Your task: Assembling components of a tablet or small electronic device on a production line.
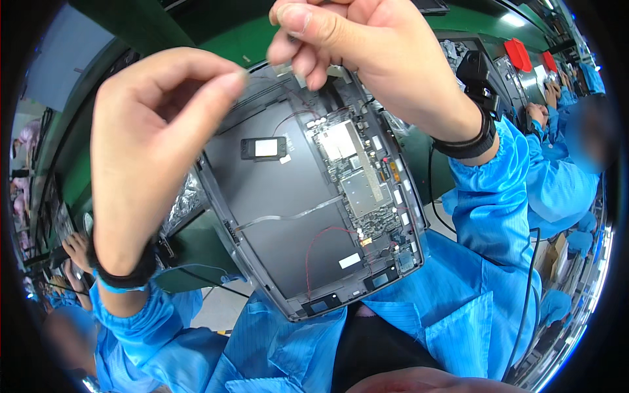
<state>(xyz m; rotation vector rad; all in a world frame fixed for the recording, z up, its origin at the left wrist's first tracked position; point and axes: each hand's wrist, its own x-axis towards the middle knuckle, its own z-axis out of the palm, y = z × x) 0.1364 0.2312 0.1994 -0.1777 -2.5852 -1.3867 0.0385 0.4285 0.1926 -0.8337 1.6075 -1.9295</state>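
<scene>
1. Hands up high, both of mine, raised over an opened tablet back shell that leans tilted beneath my fingers, its lower edge close to my chest.
2. My left hand hovers above the shell's left edge, thumb and forefinger drawn near each other at the tips. Whether they pinch anything I cannot tell; nothing shows between them.
3. My right hand sits above the shell's top edge, fingers curled together, thumb pressed against the forefinger on something thin. It is too small to make out.
4. Just under my right fingertips lies a pale strip along the shell's upper rim.
5. Below my right hand runs the circuit board, with silver shield plates, down the shell's right side.
6. Between my two hands, lower down, a small black module with a white label sits on the grey inner plate.
7. A red wire loops near the shell's bottom, far from both hands.
8. Black wristbands ring both wrists, above blue sleeves.
9. Beyond my right forearm, a co-worker's hands work at the next station.
</scene>
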